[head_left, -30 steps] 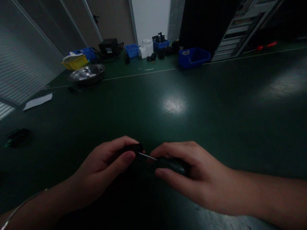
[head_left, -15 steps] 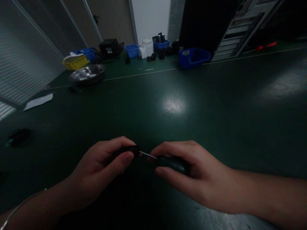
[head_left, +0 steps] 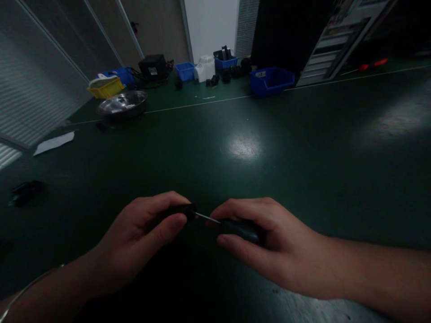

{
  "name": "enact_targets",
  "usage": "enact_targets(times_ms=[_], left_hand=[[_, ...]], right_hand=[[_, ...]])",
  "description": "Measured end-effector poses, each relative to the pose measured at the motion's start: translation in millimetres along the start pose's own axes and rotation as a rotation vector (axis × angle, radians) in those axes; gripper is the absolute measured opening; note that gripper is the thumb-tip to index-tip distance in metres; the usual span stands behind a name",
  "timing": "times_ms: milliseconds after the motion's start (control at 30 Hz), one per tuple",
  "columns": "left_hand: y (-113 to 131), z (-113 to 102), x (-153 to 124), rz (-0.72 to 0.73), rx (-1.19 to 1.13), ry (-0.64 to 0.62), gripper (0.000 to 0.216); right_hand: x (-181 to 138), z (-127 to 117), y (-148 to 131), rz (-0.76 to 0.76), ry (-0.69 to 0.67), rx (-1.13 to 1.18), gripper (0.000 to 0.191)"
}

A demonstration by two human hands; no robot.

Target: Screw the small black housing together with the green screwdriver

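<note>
My left hand [head_left: 144, 233] pinches a small black part [head_left: 183, 210] between thumb and fingers, low over the dark green table [head_left: 242, 148]. My right hand [head_left: 266, 242] is wrapped round the dark handle of a screwdriver [head_left: 240, 228]. Its thin metal shaft [head_left: 207, 218] points left, and the tip meets the black part. Both hands are close together near the table's front edge. A thin bangle sits on my left wrist.
At the back stand a steel bowl [head_left: 123, 104], a yellow bin [head_left: 106, 87], several blue bins [head_left: 271, 80], a black box [head_left: 153, 66] and a white device [head_left: 205, 67]. A paper sheet [head_left: 54, 142] and a dark object [head_left: 25, 192] lie at the left.
The black part and my left fingers have shifted slightly left and down; the screwdriver tip stays against the part. Otherwise nothing has moved.
</note>
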State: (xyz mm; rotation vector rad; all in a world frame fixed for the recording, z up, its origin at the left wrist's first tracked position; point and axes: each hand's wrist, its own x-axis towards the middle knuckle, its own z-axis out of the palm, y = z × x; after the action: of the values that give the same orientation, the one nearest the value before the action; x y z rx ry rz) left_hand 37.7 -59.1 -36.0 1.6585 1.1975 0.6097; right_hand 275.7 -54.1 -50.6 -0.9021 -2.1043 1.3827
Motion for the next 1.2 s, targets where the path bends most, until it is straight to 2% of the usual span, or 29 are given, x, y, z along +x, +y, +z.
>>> enact_targets(times_ms=[133, 333, 533, 633, 800, 967, 1100, 1200], left_hand=[[-5, 1, 0, -0.027, -0.108, -0.056, 0.018], [-8, 0, 0, 0.104, -0.108, -0.154, 0.019], [-10, 2, 6, 0.223, -0.023, -0.030, 0.024], [-10, 2, 7, 0.183, -0.036, 0.028, 0.023], [-10, 0, 6, 0.033, -0.090, 0.154, 0.015], [-16, -2, 8, -0.084, -0.335, 0.095, 0.015], [-20, 3, 11, -0.055, -0.581, 0.105, 0.015], [-18, 6, 12, -0.046, -0.683, 0.108, 0.019]], right_hand=[[-2, 1, -2, 0.019, 0.013, -0.003, 0.017], [0, 2, -2, 0.003, 0.011, 0.038, 0.015], [1, 1, -1, 0.025, 0.033, -0.005, 0.016], [0, 1, -2, 0.027, 0.050, -0.013, 0.018], [3, 3, -4, 0.019, 0.074, -0.022, 0.020], [3, 3, -3, 0.016, 0.076, -0.021, 0.019], [-3, 2, -2, 0.006, 0.056, -0.017, 0.017], [-5, 2, -1, 0.010, 0.038, -0.020, 0.017]])
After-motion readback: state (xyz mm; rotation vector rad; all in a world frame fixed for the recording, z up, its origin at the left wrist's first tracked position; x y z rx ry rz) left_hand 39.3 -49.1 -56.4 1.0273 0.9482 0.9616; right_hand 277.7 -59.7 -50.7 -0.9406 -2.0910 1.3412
